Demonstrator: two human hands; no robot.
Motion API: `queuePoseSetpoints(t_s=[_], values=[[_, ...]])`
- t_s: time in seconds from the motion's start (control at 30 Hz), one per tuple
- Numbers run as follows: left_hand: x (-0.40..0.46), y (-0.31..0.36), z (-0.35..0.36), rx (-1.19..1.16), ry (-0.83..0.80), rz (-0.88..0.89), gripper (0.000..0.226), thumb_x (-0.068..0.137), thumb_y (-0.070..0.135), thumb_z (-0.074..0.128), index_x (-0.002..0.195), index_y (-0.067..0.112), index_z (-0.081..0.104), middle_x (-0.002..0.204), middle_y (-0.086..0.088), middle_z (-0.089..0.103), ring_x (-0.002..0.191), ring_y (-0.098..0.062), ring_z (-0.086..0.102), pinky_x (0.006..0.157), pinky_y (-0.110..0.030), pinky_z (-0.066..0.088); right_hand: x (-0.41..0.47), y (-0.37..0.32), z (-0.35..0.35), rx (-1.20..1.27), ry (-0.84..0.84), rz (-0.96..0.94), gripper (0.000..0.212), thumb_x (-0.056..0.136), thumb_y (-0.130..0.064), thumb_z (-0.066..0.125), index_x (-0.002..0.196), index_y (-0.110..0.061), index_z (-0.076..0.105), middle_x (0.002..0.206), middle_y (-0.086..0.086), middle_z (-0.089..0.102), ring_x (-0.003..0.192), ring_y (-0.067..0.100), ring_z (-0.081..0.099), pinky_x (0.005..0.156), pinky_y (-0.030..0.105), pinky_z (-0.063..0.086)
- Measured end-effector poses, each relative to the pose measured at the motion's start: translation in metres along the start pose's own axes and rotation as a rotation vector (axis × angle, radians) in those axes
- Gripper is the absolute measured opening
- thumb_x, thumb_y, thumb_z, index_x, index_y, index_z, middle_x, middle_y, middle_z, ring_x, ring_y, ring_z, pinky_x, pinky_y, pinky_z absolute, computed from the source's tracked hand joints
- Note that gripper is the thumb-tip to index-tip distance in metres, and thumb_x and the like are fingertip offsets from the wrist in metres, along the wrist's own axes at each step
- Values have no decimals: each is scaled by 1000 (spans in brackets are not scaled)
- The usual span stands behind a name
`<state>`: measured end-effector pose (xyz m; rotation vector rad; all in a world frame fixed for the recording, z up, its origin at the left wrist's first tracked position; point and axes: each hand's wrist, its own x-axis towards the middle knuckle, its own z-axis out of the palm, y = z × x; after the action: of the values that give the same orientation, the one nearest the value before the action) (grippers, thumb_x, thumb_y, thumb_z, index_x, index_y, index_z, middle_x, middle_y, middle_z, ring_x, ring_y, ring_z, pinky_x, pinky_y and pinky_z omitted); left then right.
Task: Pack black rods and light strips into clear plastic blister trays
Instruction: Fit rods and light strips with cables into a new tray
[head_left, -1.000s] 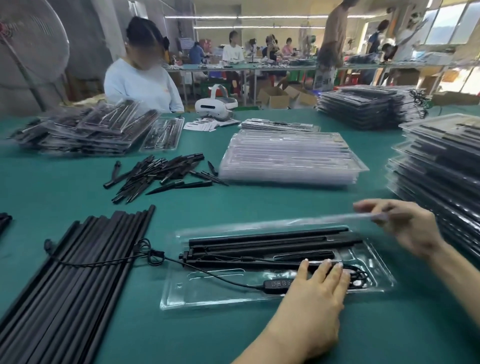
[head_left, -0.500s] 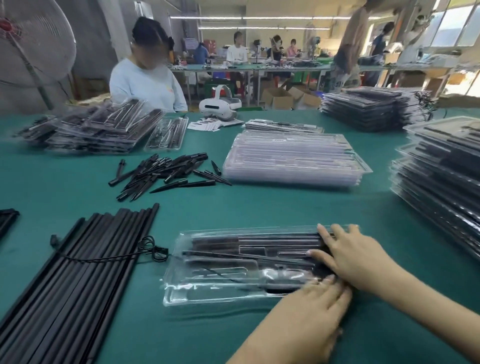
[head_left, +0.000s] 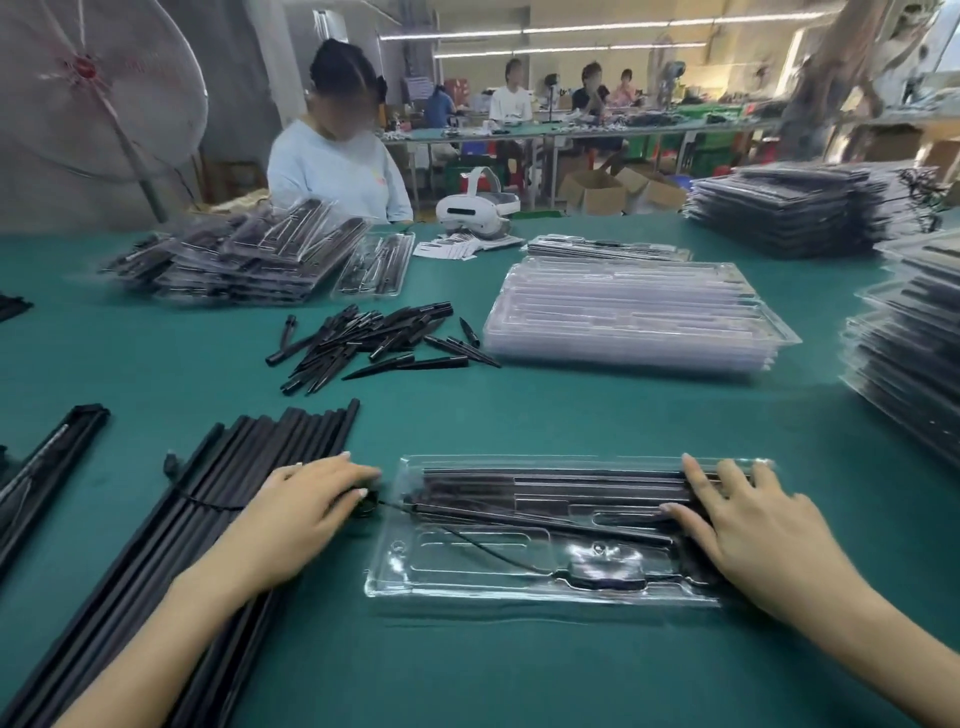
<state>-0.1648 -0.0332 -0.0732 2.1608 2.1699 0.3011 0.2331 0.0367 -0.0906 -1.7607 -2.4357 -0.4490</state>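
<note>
A: Biggest first?

B: Green counter (head_left: 519, 415) right across the view. On the right edge, tall stacks of filled trays (head_left: 914, 364); another filled stack (head_left: 789, 208) at the far right back.

A: And mid-counter?

B: Stack of empty clear trays (head_left: 628, 317), well behind the hands. Far left, a loose heap of packed trays (head_left: 239, 254). Near left, a row of long black rods (head_left: 208, 519) lying side by side, running toward the near edge.

A: The one being packed?

B: Closed blister tray (head_left: 519, 582) flat on the counter near the front, between the hands. Black rods and a strip inside along the far side (head_left: 545, 480), a thin cable curving to a dark block (head_left: 602, 574) in the near pocket.

A: Smaller things?

B: Pile of short black spikes (head_left: 363, 338) behind the long rods.

A: Hands?

B: Right hand (head_left: 748, 525) flat on the tray's right end, fingers spread and gripping nothing, just pressing the lid. Left hand (head_left: 301, 514) palm down over the long rods, fingers reaching a small cable coil (head_left: 366, 506) just outside the tray's left end; pinched or only touched, cannot tell
</note>
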Motion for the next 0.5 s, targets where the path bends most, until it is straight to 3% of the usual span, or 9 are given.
queuePoseSetpoints(t_s=[0.07,0.13,0.23,0.33,0.5], values=[[-1,11,7,74,-25,73,40,96,53,28,111,38,62,107,28,55,118,-2,45,96,-27,32,1,-2,-1,-22,86,-10,97,97,-55,-4,103,5,71,74,21,63,65,41,62,36,40,45],[-1,13,15,67,-1,93,50,87,61,14,102,45,58,93,28,51,99,3,43,89,-24,28,0,-4,-2,-24,77,-6,96,97,-55,-4,105,6,71,74,22,63,66,42,61,37,40,45],[-10,-4,9,88,-4,119,34,91,43,21,104,58,49,89,25,47,96,5,33,94,-22,17,-1,-4,-1,-40,101,-34,97,97,-55,-5,106,6,70,76,23,63,66,42,62,37,39,45],[-18,-4,8,70,22,209,54,86,18,28,107,60,54,92,24,46,98,8,30,99,-26,9,0,-2,2,-26,126,-51,97,97,-55,-5,105,5,71,75,21,63,66,41,62,37,39,44],[-16,-4,9,171,5,207,65,90,0,38,107,62,46,103,29,37,107,9,22,107,-29,1,-1,-3,1,1,132,-42,97,97,-54,-5,105,5,71,75,21,63,65,39,61,37,40,44]])
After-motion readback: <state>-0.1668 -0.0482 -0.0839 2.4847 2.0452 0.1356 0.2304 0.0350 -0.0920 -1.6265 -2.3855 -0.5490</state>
